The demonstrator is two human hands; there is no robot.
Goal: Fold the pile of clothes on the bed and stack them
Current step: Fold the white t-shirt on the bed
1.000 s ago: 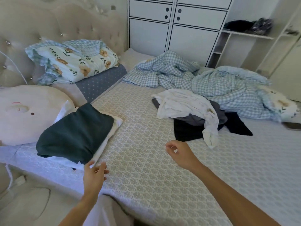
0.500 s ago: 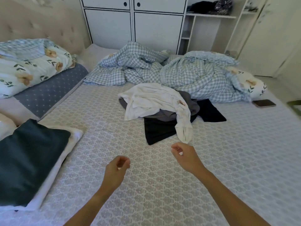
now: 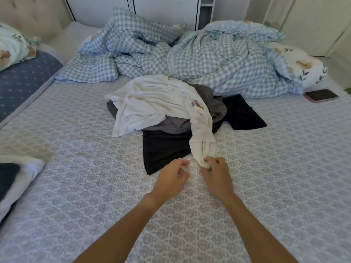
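On the bed [image 3: 79, 168], mid-mattress, lies the pile [image 3: 171, 114] of unfolded clothes: a white shirt [image 3: 152, 97] on top, a grey garment [image 3: 210, 103] under it, and black cloth [image 3: 163, 149] at the bottom, spreading out toward the viewer and to the right. The shirt carries a small printed motif (the lettering reads "BEAR") and one narrow end of it trails down off the pile onto the patterned cover.

In the head view both bare forearms reach in from the lower edge. The right hand [image 3: 216, 175] is closed on the tip of that trailing end of the shirt, fingers [image 3: 209, 160] pinching the fabric against the mattress. The left hand [image 3: 172, 177] sits just beside it, fingers curled, near the corner of the black cloth; whether it grips any fabric I cannot tell. The two hands are close together but not touching.

Behind the pile a blue checked duvet [image 3: 209, 54] is heaped across the far side of the bed, its near edge touching the grey garment. A phone [image 3: 322, 95] lies flat on the cover at the right, just beside the duvet. At the left edge sits the stack [image 3: 11, 179], dark fabric over white, well apart from the pile. A blue dotted pillow [image 3: 24, 78] lies further up the left side, with a floral one [image 3: 11, 46] above it.
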